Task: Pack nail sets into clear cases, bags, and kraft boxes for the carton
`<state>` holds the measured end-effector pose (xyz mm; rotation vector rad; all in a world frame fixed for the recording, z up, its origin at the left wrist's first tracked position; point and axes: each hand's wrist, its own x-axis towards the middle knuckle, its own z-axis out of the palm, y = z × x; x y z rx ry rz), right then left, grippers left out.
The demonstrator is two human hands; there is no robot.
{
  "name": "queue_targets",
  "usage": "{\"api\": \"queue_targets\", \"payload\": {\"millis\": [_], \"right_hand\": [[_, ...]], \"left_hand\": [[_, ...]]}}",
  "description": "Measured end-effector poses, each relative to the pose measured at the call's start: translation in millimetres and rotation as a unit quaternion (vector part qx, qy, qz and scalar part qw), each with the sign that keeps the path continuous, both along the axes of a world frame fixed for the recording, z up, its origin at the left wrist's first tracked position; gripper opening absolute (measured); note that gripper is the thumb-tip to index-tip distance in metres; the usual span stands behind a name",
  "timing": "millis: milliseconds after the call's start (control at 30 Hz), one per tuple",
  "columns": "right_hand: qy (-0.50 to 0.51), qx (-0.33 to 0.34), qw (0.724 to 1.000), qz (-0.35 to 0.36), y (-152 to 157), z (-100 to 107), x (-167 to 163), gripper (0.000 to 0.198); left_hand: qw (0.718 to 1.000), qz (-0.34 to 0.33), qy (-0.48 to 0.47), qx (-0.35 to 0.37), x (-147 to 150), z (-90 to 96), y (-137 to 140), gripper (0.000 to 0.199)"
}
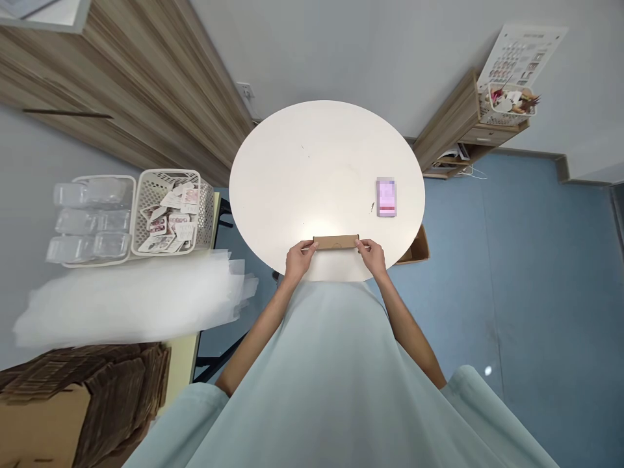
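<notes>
A narrow brown cardboard box (pixel 336 242) lies near the front edge of the white round table (pixel 312 156), its long side running left to right. My left hand (pixel 299 259) grips its left end, thumb on the near side and fingers behind. At the right end, my right hand (pixel 373 255) pinches the box in the same way. The box's top looks closed; what may be inside is hidden.
A phone-like object with a blurred pink screen (pixel 387 197) lies on the table's right. Left are a white basket of cards (pixel 168 174), clear plastic containers (pixel 92 221), translucent bags (pixel 131 299) and flattened cardboard (pixel 121 390). A brown bin (pixel 420 247) stands below right.
</notes>
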<state>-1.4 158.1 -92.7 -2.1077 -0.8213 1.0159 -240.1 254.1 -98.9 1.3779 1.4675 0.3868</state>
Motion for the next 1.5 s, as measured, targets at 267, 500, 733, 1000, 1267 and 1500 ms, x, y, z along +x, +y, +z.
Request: {"api": "queue_targets", "payload": {"millis": [267,500,733,1000,1267,1500], "right_hand": [[0.005,0.039,0.999,0.0,12,-4,4,0.051],[0.026,0.048,0.998,-0.012,-1,-3,1,0.05],[0.06,0.063,0.996,0.006,-50,-23,-12,0.05],[0.052,0.042,0.998,0.023,-63,-38,-14,0.053],[0.196,0.036,0.978,-0.069,-72,-34,-12,0.055],[0.307,0.035,0.945,-0.103,-97,-16,15,0.061]], "left_hand": [[1.0,0.01,-0.014,0.001,6,-1.6,10,0.04],[0.996,0.039,-0.068,-0.038,-1,-7.3,-3,0.049],[0.999,0.011,-0.047,-0.026,-16,-21.0,-53,0.049],[0.997,0.053,-0.008,-0.051,-11,-33.4,-68,0.052],[0.993,0.084,-0.042,-0.067,1,-22.5,-76,0.059],[0.982,0.137,-0.116,-0.059,14,1.6,-114,0.074]]}}
